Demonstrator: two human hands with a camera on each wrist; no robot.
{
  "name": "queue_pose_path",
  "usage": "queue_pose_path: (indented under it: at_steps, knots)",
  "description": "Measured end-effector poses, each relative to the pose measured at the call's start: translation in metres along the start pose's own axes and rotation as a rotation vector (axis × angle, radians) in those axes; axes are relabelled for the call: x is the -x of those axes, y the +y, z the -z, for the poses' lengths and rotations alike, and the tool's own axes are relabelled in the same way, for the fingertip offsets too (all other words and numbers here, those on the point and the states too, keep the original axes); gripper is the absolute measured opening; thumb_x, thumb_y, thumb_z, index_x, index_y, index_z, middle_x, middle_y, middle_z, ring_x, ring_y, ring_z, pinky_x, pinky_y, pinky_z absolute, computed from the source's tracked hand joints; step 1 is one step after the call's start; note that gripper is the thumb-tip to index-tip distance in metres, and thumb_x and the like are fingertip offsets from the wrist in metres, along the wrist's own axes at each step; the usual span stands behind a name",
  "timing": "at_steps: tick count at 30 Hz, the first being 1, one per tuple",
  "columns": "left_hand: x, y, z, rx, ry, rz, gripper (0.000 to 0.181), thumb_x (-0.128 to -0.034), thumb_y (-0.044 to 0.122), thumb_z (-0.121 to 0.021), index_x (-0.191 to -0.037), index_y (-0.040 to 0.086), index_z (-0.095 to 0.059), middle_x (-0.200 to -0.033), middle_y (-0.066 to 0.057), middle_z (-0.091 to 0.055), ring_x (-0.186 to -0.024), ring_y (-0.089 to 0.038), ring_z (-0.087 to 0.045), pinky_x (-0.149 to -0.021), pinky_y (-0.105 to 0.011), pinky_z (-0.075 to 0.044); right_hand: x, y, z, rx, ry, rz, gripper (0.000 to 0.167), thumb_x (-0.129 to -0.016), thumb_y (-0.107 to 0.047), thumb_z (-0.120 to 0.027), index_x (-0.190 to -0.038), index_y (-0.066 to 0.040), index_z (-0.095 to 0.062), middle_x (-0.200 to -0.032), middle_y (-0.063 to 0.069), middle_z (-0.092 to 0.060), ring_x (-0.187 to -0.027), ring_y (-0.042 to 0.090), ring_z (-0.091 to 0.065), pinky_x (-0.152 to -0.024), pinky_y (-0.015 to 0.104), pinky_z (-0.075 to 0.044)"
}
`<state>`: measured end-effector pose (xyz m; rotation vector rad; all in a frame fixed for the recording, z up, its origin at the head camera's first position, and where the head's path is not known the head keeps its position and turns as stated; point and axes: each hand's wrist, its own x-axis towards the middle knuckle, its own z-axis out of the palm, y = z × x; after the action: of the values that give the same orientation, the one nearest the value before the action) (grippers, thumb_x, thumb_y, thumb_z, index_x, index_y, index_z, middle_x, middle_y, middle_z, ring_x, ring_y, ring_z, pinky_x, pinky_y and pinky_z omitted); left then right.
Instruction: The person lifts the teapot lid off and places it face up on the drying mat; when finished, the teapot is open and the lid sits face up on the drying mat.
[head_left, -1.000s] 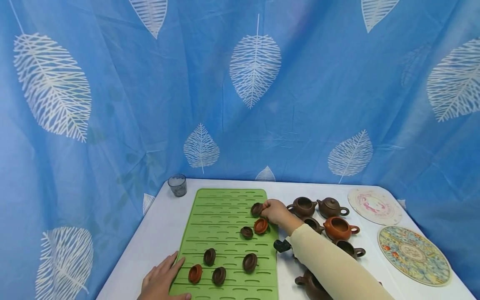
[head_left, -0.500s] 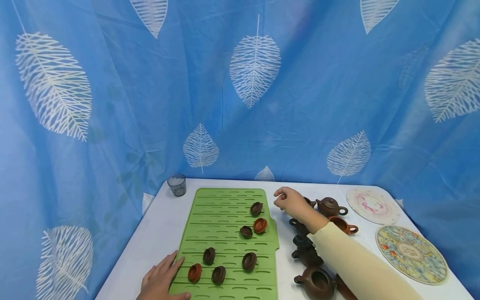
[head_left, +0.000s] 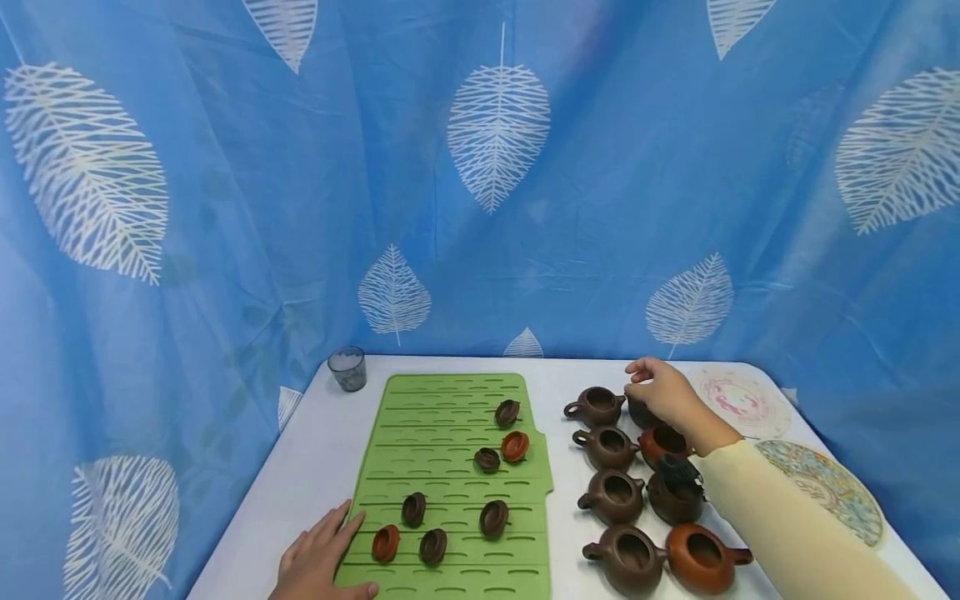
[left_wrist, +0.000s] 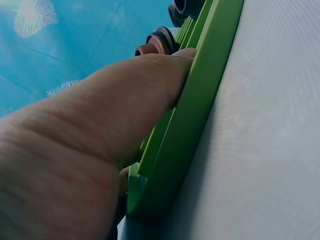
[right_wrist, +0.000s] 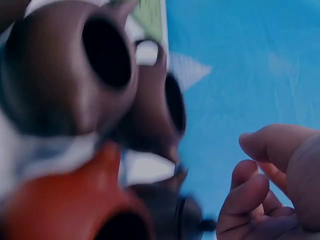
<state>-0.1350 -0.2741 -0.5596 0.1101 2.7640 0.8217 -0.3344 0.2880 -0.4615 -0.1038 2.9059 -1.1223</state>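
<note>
My left hand [head_left: 318, 557] rests on the left edge of a green ridged mat [head_left: 420, 417], fingers spread; the left wrist view has its thumb on the mat's rim [left_wrist: 200, 120]. My right hand [head_left: 671, 400] hovers over the far right teapots, fingers loosely bent and holding nothing. Just below it is a lidded dark teapot [right_wrist: 160, 205], mostly hidden in the head view. Lidless teapots stand in two columns, among them a dark one [head_left: 598, 407] and a reddish one [head_left: 701, 560]. Several small lids lie on the mat, including a dark lid [head_left: 507, 413] and a red lid [head_left: 514, 447].
A small grey glass [head_left: 348, 369] stands at the table's far left corner. Two round patterned discs, one pinkish [head_left: 742, 398] and one colourful [head_left: 832, 492], lie on the right, the latter partly behind my sleeve. A blue curtain [head_left: 600, 208] hangs behind the table.
My right hand has let go of the dark lid at the mat's far right and moved right, over the teapots. The lid stays on the mat. My left hand keeps its place.
</note>
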Motion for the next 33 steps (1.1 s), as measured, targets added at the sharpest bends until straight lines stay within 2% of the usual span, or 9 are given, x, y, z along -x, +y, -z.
queue_pose_path:
  at_steps: [4,9,15,21,25,31,33]
  knots:
    - [0.0,-0.001,0.0,0.005,0.002,0.006,0.107,-0.0773,0.07,-0.081,-0.157,0.007,-0.048,-0.168,-0.025,-0.031,-0.152,-0.054,-0.029,-0.12,-0.085,-0.021,0.002,0.02,0.01,0.032,0.013,-0.029,0.037,-0.099,-0.02,-0.07,-0.131,-0.001,-0.061,-0.13,0.028,-0.064,-0.114,0.041,-0.062,-0.079,0.039,-0.06]
    - [0.001,-0.002,-0.001,-0.008,0.009,0.001,0.108,-0.0768,0.071,-0.081,-0.157,0.006,-0.049,-0.167,-0.025,-0.033,-0.151,-0.054,-0.03,-0.119,-0.085,-0.023,0.002,0.039,0.014,0.02,0.008,-0.056,0.042,-0.099,-0.02,-0.072,-0.134,0.0,-0.059,-0.133,0.03,-0.062,-0.119,0.045,-0.059,-0.08,0.041,-0.064]
    - [0.0,-0.002,-0.002,-0.015,0.021,-0.009,0.107,-0.0777,0.07,-0.081,-0.157,0.005,-0.048,-0.167,-0.025,-0.033,-0.151,-0.054,-0.03,-0.117,-0.086,-0.024,0.001,0.046,0.015,0.048,-0.023,-0.045,0.043,-0.101,-0.018,-0.069,-0.137,0.003,-0.058,-0.134,0.03,-0.062,-0.123,0.048,-0.058,-0.089,0.054,-0.063]
    - [0.002,0.0,-0.001,-0.016,0.025,-0.009,0.107,-0.0781,0.07,-0.08,-0.157,0.006,-0.048,-0.168,-0.024,-0.032,-0.151,-0.054,-0.03,-0.117,-0.086,-0.024,0.004,0.048,0.017,0.084,-0.024,-0.035,0.038,-0.101,-0.017,-0.069,-0.133,0.003,-0.064,-0.129,0.029,-0.065,-0.117,0.047,-0.062,-0.091,0.058,-0.063]
    - [0.001,0.0,-0.001,-0.023,0.023,-0.007,0.106,-0.0785,0.07,-0.08,-0.157,0.006,-0.048,-0.168,-0.024,-0.032,-0.151,-0.054,-0.03,-0.117,-0.086,-0.024,0.004,0.049,0.017,0.101,-0.017,-0.028,0.031,-0.101,-0.017,-0.069,-0.126,0.001,-0.069,-0.121,0.026,-0.069,-0.112,0.042,-0.065,-0.091,0.057,-0.061]
    - [0.0,0.0,-0.001,-0.013,0.017,0.002,0.107,-0.0782,0.069,-0.08,-0.158,0.007,-0.047,-0.168,-0.024,-0.031,-0.152,-0.054,-0.029,-0.118,-0.085,-0.022,0.003,0.049,0.017,0.081,-0.024,-0.09,0.031,-0.102,-0.019,-0.069,-0.125,0.002,-0.069,-0.112,0.021,-0.07,-0.097,0.032,-0.064,-0.076,0.04,-0.065]
    - [0.0,0.0,-0.001,-0.009,0.013,0.003,0.107,-0.0782,0.069,-0.081,-0.158,0.006,-0.047,-0.168,-0.024,-0.031,-0.152,-0.054,-0.028,-0.119,-0.085,-0.022,0.004,0.049,0.018,0.073,-0.026,-0.106,0.031,-0.103,-0.021,-0.068,-0.126,0.001,-0.068,-0.112,0.021,-0.07,-0.097,0.031,-0.064,-0.075,0.038,-0.065]
